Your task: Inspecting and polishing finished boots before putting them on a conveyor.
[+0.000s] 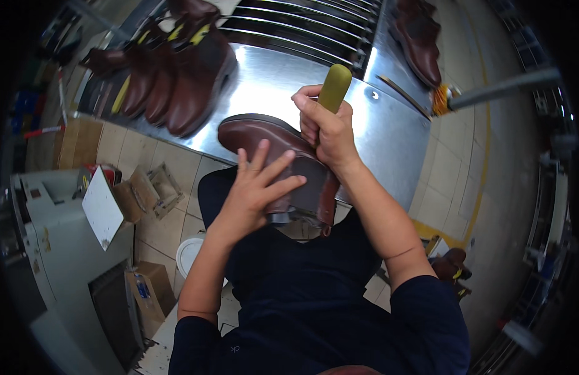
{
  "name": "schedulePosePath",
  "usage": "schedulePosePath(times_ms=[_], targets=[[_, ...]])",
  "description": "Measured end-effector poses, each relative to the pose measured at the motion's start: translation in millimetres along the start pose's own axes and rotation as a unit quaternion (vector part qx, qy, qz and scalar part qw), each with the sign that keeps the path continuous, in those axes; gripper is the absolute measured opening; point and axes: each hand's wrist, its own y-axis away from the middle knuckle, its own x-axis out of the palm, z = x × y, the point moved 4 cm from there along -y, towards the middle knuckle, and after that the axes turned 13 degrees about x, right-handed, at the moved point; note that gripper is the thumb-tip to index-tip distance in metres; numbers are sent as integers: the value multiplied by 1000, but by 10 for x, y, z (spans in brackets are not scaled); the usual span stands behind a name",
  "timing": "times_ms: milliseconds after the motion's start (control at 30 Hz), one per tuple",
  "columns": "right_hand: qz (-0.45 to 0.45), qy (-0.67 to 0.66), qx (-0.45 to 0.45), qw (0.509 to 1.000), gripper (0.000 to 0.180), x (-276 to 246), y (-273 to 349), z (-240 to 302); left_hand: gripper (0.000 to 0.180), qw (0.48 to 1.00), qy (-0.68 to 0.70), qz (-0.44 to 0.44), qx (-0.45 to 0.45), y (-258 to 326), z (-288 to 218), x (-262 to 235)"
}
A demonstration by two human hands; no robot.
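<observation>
A brown leather ankle boot (255,132) with a dark elastic side panel lies on its side at the near edge of the metal bench, toe to the left. Its shaft comes toward my lap. My left hand (258,184) rests on the upper with its fingers spread. In a closed fist, my right hand (330,128) grips an olive-yellow tool (335,87), whose rounded end sticks up above the thumb. The fist sits against the boot near the heel, and the tool's lower end is hidden.
Several brown boots (192,94) with yellow pieces stand on the bench (264,75) at left. Another brown boot (421,47) is at far right, near a thin strip (402,94). Metal bars (302,25) lie behind. Cartons (149,290) and a machine (64,237) stand at left.
</observation>
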Motion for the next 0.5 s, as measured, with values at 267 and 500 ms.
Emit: schedulePosePath(times_ms=[267, 500], targets=[[43, 277, -49, 959, 27, 492, -657, -276, 79, 999, 0, -9, 37, 2, -17, 11], [-122, 350, -374, 850, 16, -124, -636, 218, 77, 995, -45, -90, 1, 211, -92, 11]])
